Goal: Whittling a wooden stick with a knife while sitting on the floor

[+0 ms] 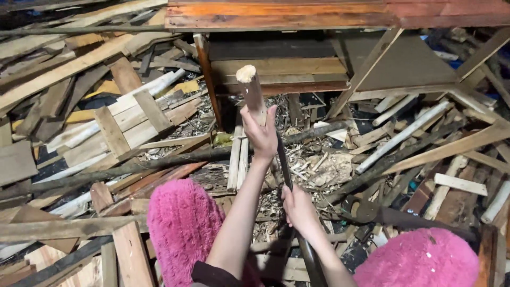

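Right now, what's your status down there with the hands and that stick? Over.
Left hand gripping upright wooden stick. Right hand holding dark blade against stick's side. Scrap planks and wood chips piled all round.

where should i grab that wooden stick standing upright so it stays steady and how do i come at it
Grip the wooden stick around its middle shaft, coming from the near side, as the left hand does now. It stands nearly upright with a rough cut top, so fingers wrapped round the smooth round shaft probably hold best. The right hand holds the dark blade beside it, so keep above that.
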